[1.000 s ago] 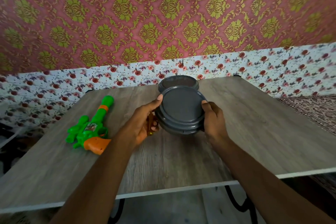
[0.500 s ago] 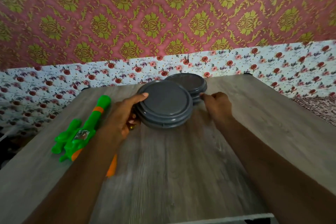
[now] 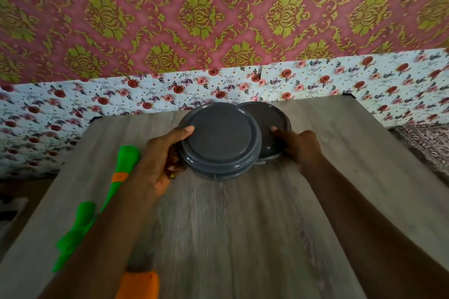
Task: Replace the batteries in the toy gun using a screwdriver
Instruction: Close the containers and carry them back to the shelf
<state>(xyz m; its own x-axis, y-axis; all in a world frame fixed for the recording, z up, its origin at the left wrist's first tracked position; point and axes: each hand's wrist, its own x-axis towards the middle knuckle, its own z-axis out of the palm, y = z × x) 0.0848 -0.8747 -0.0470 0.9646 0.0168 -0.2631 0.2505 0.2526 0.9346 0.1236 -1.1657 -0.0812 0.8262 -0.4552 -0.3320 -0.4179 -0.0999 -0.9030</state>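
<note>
Toy gun [image 3: 126, 161], green with orange bands, lies on the desk [image 3: 267, 238] at the left, partly hidden under the left forearm. Left hand [image 3: 158, 162] grips a grey tub [image 3: 218, 141], thumb on its lid, fingers curled round its side. Just behind it, partly overlapped, sits a second grey tub [image 3: 269, 124], its right rim held by the right hand [image 3: 301, 145], fingers curled.

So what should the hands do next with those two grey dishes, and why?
Probably set the front dish down on the table, clear of the rear dish. The left hand grips it, it overlaps the rear one that the right hand holds, and the toy gun lies untouched at the left.
</note>
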